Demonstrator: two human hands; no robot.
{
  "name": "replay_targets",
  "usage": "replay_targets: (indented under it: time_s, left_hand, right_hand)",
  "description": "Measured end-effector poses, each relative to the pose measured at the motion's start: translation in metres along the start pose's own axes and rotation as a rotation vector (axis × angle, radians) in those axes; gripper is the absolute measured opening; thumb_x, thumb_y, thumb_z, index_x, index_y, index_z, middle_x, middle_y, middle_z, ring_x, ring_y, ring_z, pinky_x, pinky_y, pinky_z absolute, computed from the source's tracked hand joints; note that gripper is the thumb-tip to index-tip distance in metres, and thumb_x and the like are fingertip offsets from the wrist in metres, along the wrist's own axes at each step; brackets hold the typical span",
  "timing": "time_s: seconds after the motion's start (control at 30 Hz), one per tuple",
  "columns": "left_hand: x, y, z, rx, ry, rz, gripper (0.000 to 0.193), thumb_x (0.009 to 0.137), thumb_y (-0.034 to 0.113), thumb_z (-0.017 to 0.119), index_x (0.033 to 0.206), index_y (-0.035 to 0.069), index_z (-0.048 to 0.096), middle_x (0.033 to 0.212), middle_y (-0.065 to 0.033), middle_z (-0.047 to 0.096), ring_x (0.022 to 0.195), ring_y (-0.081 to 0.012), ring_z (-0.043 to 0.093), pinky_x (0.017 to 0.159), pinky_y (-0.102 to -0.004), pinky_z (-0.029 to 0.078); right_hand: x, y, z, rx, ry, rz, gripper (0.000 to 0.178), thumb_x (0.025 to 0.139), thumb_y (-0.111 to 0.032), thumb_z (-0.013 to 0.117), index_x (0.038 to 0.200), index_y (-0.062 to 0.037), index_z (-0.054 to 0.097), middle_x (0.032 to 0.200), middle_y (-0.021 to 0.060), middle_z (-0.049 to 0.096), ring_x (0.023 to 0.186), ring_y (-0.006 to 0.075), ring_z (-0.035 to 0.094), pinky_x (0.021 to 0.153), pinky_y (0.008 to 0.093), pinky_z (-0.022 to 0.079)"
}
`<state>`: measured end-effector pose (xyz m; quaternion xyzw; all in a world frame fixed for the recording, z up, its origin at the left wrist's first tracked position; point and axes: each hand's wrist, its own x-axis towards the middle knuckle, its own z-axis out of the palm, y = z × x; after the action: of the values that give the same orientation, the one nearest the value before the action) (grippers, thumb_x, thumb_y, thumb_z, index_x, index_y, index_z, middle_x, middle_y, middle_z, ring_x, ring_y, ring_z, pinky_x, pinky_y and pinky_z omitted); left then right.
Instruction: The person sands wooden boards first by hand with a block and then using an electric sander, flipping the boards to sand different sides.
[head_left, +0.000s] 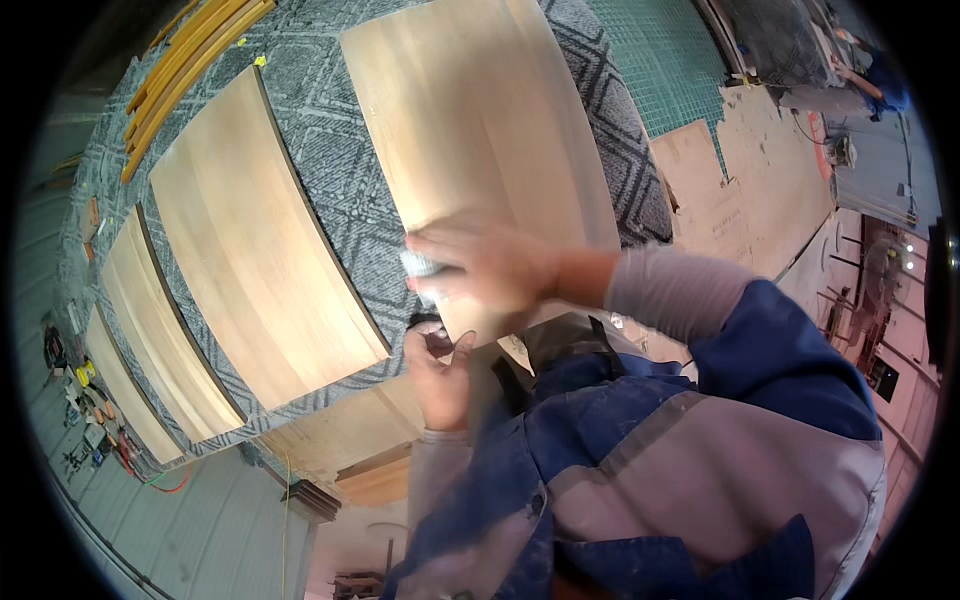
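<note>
A large pale wooden panel (470,120) lies flat on a patterned grey carpet, its near end in front of my body. Over the panel's left edge, my right hand (490,265) is blurred by motion. Its fingers are closed round a small whitish pad (420,264), whose exact kind is unclear. My left hand (440,385) is at the panel's near left corner, thumb and fingers curled together. Among those fingers is a small dark thing (425,320), too hidden to name.
Further left on the carpet (310,130) lie more wooden panels (260,250), narrower toward the far left. Yellow-brown wooden strips (190,65) are stacked at the upper left. Assorted small tools (95,430) sit at the left rim. Another person (880,85) is at the upper right.
</note>
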<state>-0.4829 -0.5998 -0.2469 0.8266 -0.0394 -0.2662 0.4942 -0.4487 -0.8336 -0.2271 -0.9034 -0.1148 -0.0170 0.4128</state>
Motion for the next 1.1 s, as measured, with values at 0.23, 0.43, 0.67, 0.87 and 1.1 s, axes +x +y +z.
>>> replay_targets:
  time_s: [0.23, 0.43, 0.67, 0.87, 1.1]
  left_hand:
    - [-0.002, 0.018, 0.008, 0.021, 0.083, -0.071, 0.038, 0.082, 0.004, 0.085, 0.11, 0.002, 0.06, 0.094, -0.0042, 0.066, 0.085, -0.0121, 0.063, 0.08, -0.0266, 0.052]
    - [0.001, 0.023, 0.012, -0.05, 0.116, -0.145, 0.033, 0.08, -0.003, 0.082, 0.106, 0.001, 0.062, 0.091, -0.0049, 0.068, 0.08, -0.0128, 0.066, 0.076, -0.0271, 0.053]
    - [0.017, 0.043, 0.011, 0.222, 0.141, -0.126, 0.031, 0.085, 0.008, 0.082, 0.109, -0.004, 0.066, 0.093, -0.0105, 0.068, 0.077, -0.0197, 0.066, 0.074, -0.0338, 0.056]
    - [0.082, 0.082, 0.045, 0.312, 0.279, 0.216, 0.046, 0.1, 0.027, 0.07, 0.126, -0.007, 0.055, 0.119, -0.0225, 0.054, 0.106, -0.0354, 0.057, 0.093, -0.0438, 0.048]
    - [0.085, 0.053, 0.075, 0.585, 0.521, 0.444, 0.043, 0.097, 0.013, 0.066, 0.13, -0.01, 0.05, 0.12, -0.0297, 0.056, 0.11, -0.0456, 0.056, 0.096, -0.051, 0.046]
  right_hand:
    - [0.169, 0.254, -0.122, -0.708, 0.337, -0.198, 0.023, 0.098, -0.015, 0.053, 0.11, -0.0121, 0.072, 0.111, 0.0087, 0.073, 0.109, 0.0236, 0.064, 0.108, 0.0388, 0.044]
    - [-0.036, 0.053, -0.027, -0.094, 0.046, -0.119, 0.044, 0.097, -0.023, 0.064, 0.138, -0.0091, 0.064, 0.152, 0.0197, 0.05, 0.14, 0.0333, 0.049, 0.116, 0.0495, 0.038]
    - [-0.031, 0.101, -0.089, -0.104, 0.186, -0.071, 0.034, 0.097, -0.02, 0.066, 0.13, -0.0156, 0.069, 0.138, 0.0162, 0.062, 0.132, 0.0333, 0.056, 0.11, 0.0452, 0.046]
    - [0.056, 0.122, -0.112, -0.645, 0.33, 0.19, 0.044, 0.094, -0.012, 0.057, 0.137, -0.0179, 0.065, 0.14, 0.0197, 0.058, 0.12, 0.0357, 0.059, 0.101, 0.0496, 0.044]
    - [0.024, 0.065, -0.073, -0.499, 0.159, -0.033, 0.049, 0.085, -0.022, 0.073, 0.133, -0.0156, 0.067, 0.144, 0.0183, 0.054, 0.122, 0.035, 0.054, 0.103, 0.0507, 0.041]
